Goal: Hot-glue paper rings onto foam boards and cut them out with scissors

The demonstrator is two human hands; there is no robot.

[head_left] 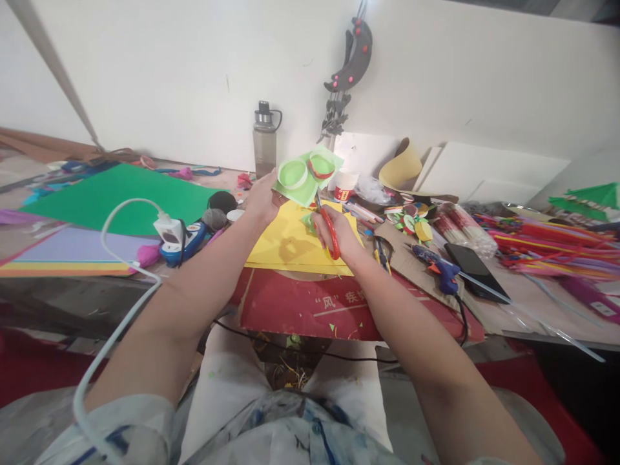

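My left hand (265, 199) grips the left edge of a light green sheet of paper (306, 187), lifted above the table. Two round rings stand on that sheet: a pale one (292, 174) on the left and one with a red edge (321, 165) on the right. My right hand (341, 227) is closed around the orange handles of a pair of scissors (331, 234). Their blades point up at the sheet's lower edge; whether they touch it I cannot tell. Beneath both hands lie yellow sheets of paper (271, 248), with small green scraps on them.
At the back stands a water bottle (265, 145). To the left are a green sheet (130, 197) and a blue power strip (186, 244) with a white cable. A glue gun (440, 270), a black phone (475, 271) and a paper cup (345, 186) lie rightward.
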